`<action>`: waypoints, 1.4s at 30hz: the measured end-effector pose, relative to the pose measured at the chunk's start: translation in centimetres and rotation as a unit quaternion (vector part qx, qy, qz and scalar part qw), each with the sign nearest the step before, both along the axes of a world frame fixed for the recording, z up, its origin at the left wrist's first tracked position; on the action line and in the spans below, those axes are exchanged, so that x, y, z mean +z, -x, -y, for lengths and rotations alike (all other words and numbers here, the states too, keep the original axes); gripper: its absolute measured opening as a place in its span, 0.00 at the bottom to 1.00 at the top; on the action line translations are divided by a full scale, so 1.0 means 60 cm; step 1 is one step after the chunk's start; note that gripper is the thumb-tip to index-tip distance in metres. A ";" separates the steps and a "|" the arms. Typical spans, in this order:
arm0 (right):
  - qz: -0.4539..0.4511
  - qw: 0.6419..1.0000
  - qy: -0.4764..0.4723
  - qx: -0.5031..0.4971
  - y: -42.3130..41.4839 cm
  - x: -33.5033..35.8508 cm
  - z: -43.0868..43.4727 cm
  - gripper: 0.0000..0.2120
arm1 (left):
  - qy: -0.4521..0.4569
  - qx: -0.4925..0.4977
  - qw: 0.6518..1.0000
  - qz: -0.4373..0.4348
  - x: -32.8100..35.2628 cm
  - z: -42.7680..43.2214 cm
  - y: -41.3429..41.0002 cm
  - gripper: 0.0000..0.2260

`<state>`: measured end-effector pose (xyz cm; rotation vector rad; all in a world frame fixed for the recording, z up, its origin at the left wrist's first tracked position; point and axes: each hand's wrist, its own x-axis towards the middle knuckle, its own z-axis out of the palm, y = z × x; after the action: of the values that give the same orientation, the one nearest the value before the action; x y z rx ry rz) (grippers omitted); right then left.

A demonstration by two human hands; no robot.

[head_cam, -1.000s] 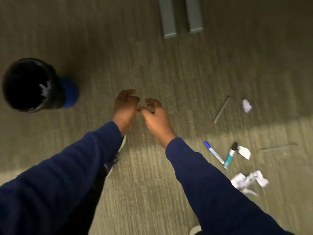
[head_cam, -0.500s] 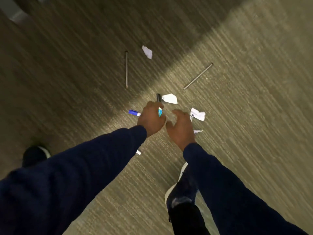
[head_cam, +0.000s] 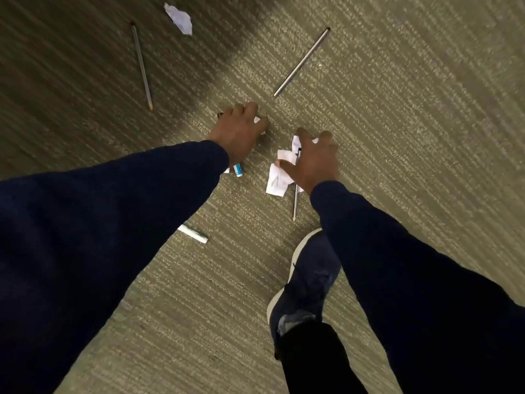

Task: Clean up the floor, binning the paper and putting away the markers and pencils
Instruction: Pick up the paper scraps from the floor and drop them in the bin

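My left hand (head_cam: 238,132) reaches down to the carpet, fingers curled over a small white paper scrap (head_cam: 257,120). A teal marker (head_cam: 238,169) pokes out below its wrist. I cannot tell whether that hand grips anything. My right hand (head_cam: 312,157) hovers with spread fingers on top of crumpled white paper (head_cam: 277,179), which lies across a thin pencil (head_cam: 295,204). A white marker (head_cam: 194,235) lies half hidden under my left sleeve. Two more pencils (head_cam: 142,66) (head_cam: 301,62) and another paper ball (head_cam: 179,18) lie farther ahead.
Everything lies on ribbed olive carpet (head_cam: 412,123). My dark blue shoe (head_cam: 306,280) stands just below the right hand, close to the pencil tip. The bin is out of view.
The view has turned from the bin to the litter. Both hands have dropped to the floor, the left onto the scrap by the teal marker, the right onto the crumpled paper.
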<state>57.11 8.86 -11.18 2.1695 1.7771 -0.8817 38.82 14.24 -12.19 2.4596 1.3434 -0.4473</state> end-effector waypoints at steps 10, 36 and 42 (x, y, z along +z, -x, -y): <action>-0.079 0.987 -0.117 -0.071 -0.008 0.006 -0.047 0.09 | 0.029 0.138 0.979 0.146 -0.002 0.054 -0.031 0.18; -0.082 0.983 -0.100 0.131 -0.068 0.014 -0.015 0.07 | 0.123 0.278 0.929 0.211 -0.043 0.172 -0.076 0.14; -0.067 0.993 -0.082 0.052 -0.095 0.023 0.069 0.13 | 0.185 0.384 0.851 0.308 -0.009 0.148 -0.038 0.03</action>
<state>62.82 4.72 -9.78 2.1353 2.0751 -0.9050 41.09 5.34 -12.74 1.3815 1.5831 0.2490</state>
